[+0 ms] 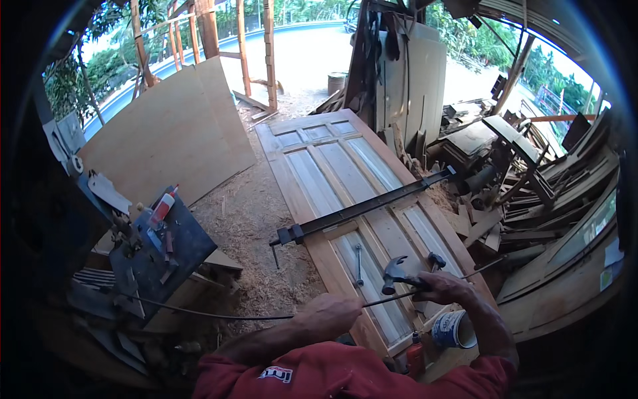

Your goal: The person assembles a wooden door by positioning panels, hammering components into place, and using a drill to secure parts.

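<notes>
1. Head view, progress: the pale panelled wooden door lies flat on the sawdust floor with one long black bar clamp set across it, so the frame looks assembled and squeezed; I judge the work well on, with rod fitting or tapping still to do.
2. Left hand: its fingers are curled shut around a thin, long dark metal rod, which runs out past both hands.
3. Right hand: fingers wrapped around the handle of a dark steel claw hammer, head just beyond the knuckles, over the door's near end.
4. Count: one door, one clamp, one rod, one hammer, one slim spanner lying on the door ahead of the fingers.
5. Near the right wrist: one white-and-blue tin can and one small red bottle.
</notes>
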{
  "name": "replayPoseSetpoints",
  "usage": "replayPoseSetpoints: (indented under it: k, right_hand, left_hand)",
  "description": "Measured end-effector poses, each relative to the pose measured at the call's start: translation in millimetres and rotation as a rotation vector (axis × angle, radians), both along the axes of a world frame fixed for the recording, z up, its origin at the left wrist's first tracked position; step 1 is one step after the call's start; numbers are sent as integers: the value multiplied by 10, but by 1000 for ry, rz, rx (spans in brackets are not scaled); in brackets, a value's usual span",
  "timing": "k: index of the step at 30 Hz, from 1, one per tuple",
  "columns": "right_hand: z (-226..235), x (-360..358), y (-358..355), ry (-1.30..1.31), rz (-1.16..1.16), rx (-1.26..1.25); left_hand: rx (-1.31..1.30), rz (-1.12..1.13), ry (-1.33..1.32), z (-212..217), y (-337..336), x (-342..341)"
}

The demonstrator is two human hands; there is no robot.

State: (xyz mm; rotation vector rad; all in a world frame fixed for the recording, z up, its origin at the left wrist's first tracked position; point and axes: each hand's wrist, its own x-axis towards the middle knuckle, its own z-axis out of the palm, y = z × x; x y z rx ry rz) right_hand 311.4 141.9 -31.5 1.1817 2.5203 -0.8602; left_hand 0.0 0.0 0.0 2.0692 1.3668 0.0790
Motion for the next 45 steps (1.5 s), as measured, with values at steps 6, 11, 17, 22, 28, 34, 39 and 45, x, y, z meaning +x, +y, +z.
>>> replayPoseSetpoints:
  k: [6,11,17,22,28,34,39,45]
  right_hand:
    - [232,328,-712,7,-241,181]
    - [128,489,-1136,190,-282,386]
    - [60,272,-1277,791,-572,-59]
    - [590,-128,-1007,768,-114,341]
    - [527,204,-261,410,-65,862]
    - [917,-535,-674,1072,-227,749]
    - [1136,-736,-488,1426,-423,212]
    - [1832,-725,-1111,906,-412,450]
  left_hand:
    - [188,-192,-148,-175,-192,252]
    - [187,-196,-159,-209,-437,433]
    - [546,-286,-80,-24,-407,304]
    - [575,-255,180,1120,-474,-138]
    - [895,-157,308,1729,-761,-214]
    - [1055,-297,222,2077,-944,-458]
    - [1307,-190,521,2528,-902,-521]
    - [1464,-224,582,3051,-678,-820]
